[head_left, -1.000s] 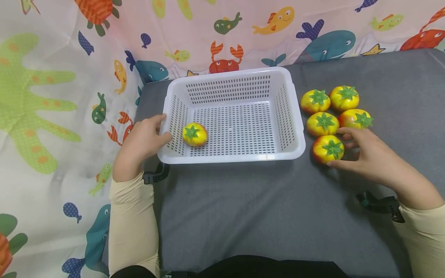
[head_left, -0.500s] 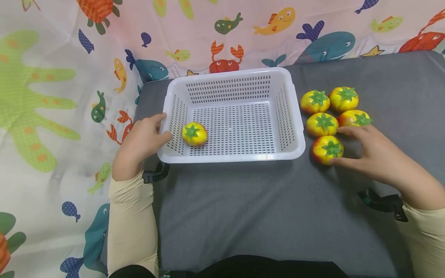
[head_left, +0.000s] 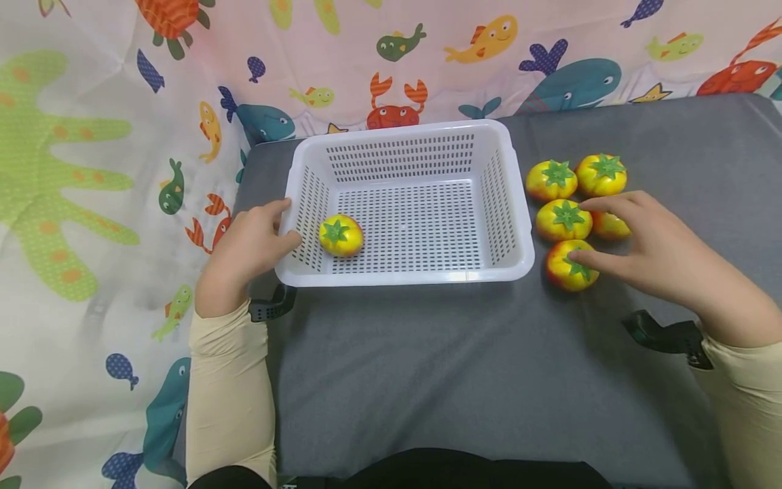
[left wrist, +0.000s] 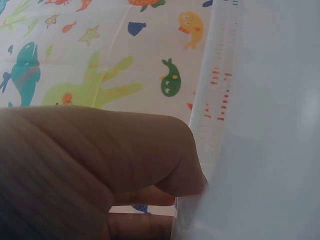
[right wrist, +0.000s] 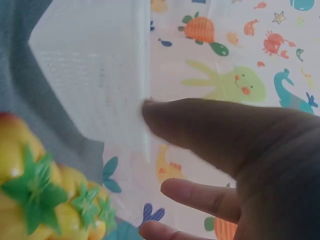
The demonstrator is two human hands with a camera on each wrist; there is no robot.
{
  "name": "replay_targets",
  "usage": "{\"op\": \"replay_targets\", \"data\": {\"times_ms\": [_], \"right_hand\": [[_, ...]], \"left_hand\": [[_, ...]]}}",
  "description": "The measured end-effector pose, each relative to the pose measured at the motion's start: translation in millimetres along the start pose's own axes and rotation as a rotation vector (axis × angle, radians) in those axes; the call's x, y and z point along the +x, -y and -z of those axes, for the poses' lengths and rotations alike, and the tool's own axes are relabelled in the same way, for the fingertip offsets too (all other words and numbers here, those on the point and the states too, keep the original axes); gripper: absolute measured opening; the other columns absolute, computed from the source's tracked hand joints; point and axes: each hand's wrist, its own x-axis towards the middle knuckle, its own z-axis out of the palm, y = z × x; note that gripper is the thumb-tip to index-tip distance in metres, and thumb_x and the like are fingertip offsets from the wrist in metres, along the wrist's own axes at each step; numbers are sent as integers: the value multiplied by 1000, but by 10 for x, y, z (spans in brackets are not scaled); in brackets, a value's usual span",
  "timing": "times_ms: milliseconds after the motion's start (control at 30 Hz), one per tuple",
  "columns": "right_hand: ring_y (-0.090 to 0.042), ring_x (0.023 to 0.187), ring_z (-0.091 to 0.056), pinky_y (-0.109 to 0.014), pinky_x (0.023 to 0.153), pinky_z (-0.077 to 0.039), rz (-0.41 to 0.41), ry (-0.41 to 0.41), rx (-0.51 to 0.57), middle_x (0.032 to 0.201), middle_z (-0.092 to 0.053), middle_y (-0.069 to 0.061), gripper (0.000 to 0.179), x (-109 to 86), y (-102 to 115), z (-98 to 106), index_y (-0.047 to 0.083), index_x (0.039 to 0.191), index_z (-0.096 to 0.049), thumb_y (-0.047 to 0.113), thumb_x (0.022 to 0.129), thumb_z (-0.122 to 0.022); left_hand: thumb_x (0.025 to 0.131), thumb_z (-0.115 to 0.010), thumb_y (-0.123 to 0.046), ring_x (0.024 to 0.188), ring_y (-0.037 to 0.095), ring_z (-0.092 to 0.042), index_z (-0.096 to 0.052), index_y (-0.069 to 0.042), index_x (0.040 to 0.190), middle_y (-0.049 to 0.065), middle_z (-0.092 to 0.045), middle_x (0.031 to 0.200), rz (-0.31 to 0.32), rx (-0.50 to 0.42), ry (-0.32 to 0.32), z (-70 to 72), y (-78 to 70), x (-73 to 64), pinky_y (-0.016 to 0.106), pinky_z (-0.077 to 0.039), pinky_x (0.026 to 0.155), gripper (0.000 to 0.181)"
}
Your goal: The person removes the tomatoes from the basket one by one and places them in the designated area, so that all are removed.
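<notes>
A white perforated plastic basket (head_left: 415, 276) stands on the grey cloth. Inside it, near the left end, lies one yellow-red toy fruit (head_left: 349, 246) with a green star-shaped top, rather like a tomato. My left hand (head_left: 249, 250) holds the basket's left rim, with the thumb over the edge. To the basket's right sit several matching fruits. My right hand (head_left: 662, 255) hovers at the near end of that group, fingers spread and nothing held. Its thumb overlaps the nearest fruit (head_left: 560, 263) in the head view; the index finger partly hides another fruit (head_left: 611, 227).
Behind and to the left hangs a curtain (head_left: 342, 54) printed with sea animals. Grey cloth (head_left: 427, 367) covers the table in front of the basket. In the right wrist view, the fruits (right wrist: 12, 160) appear at the lower left, below the hand's level.
My right hand has risen off the nearest fruit, its thumb shifting from the fruit's side to above its leaves. The left hand and basket have stayed in place.
</notes>
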Motion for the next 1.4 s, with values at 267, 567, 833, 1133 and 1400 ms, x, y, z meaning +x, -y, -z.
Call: {"op": "replay_targets", "data": {"times_ms": [267,567,833,1133,1400], "right_hand": [[-47,127,-43,-73,90,-50,45,24,34,140,-52,-24,69,168,199,84,4,145,-58,34,89,-84],[-43,126,-46,-71,92,-51,107,30,19,143,-52,-22,65,346,535,143,8,146,-60,37,92,-81],[-46,131,-46,-69,93,-55,121,87,6,151,-45,-25,70,537,845,106,4,149,-56,39,93,-79],[-37,115,-53,-54,82,-62,186,112,7,149,-48,-19,65,640,1153,51,9,149,-57,37,93,-77],[-37,129,-52,-60,95,-58,238,137,-3,147,-52,-17,64,755,1284,-43,9,147,-58,36,93,-78]], "left_hand": [[97,-64,-19,97,38,-76,-34,-8,165,23,-67,131,7,-12,11,2,11,-5,34,-63,65,74],[98,-63,-21,96,35,-76,-34,-10,165,22,-67,131,13,5,23,32,45,-8,32,-60,64,74],[99,-62,-22,95,34,-75,-33,-10,166,22,-66,134,6,-6,32,32,48,-7,30,-55,60,74],[99,-62,-23,97,34,-75,-33,-11,166,21,-66,134,0,-6,32,39,41,-3,30,-57,62,74],[100,-62,-25,98,33,-75,-31,-13,166,21,-65,136,-1,-4,40,40,63,12,29,-56,61,74]]}}
